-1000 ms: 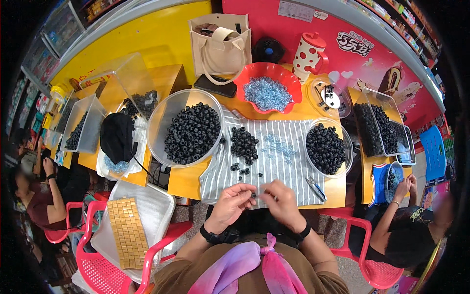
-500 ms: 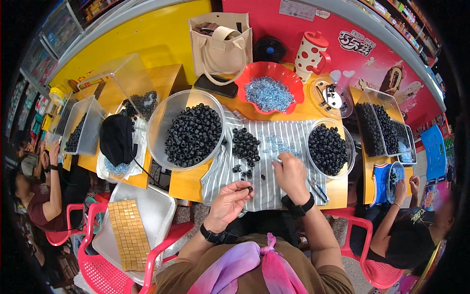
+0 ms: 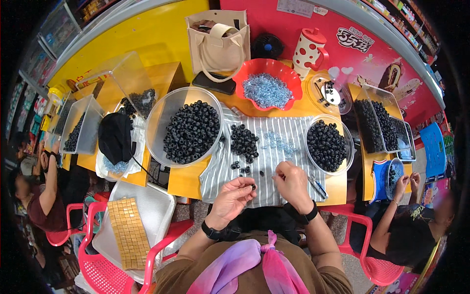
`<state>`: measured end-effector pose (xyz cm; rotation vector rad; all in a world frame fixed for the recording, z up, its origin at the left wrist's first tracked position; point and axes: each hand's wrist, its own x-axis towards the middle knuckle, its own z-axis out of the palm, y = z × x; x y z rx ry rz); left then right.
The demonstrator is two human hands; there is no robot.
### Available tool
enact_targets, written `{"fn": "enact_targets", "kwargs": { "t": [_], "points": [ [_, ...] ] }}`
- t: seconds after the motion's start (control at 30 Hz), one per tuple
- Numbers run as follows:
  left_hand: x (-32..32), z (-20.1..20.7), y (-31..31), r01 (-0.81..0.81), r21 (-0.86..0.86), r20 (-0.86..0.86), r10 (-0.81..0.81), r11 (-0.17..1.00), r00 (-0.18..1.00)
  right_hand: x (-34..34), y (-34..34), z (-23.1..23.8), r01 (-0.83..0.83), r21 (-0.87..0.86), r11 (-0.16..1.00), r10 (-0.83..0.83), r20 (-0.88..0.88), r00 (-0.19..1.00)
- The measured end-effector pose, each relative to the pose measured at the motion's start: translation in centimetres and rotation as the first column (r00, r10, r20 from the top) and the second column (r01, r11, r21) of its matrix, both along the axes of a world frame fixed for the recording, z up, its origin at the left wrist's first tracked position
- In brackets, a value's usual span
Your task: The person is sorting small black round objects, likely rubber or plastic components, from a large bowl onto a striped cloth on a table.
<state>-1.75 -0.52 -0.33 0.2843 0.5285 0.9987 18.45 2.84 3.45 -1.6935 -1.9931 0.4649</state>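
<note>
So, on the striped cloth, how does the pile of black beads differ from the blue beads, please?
The black beads look dark and opaque; the blue beads look pale and see-through. A black bead is clearly larger than a blue bead. The black beads are mostly heaped close together; the blue beads lie thinly spread. Both groups lie loose on the striped cloth.

Black for the held bead, the heaped beads and both wristbands, against grey and white stripes on the cloth and yellow-orange on the table. Pale translucent blue for the small beads, bright red for the bowl around them, and red spots on cream, topped with red, for the cup. Pink and lilac blended on the scarf, beige on the tote bag, pink on the chairs, yellow beside pinkish red on the wall.
</note>
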Motion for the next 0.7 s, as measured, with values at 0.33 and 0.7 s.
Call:
{"fn": "enact_targets", "kwargs": {
  "t": [0.33,0.7],
  "points": [
    [3.4,0.8,0.1,0.222,0.217,-0.539,-0.074,0.951,0.839,0.3,-3.7,0.4,-0.074,0.084,0.994,0.098,-0.332,0.938],
    [4.6,1.3,-0.2,0.293,0.176,-0.631,-0.121,0.940,0.767,2.2,-4.4,-0.2,-0.170,0.128,0.977,0.205,-0.356,0.912]
  ]
}}
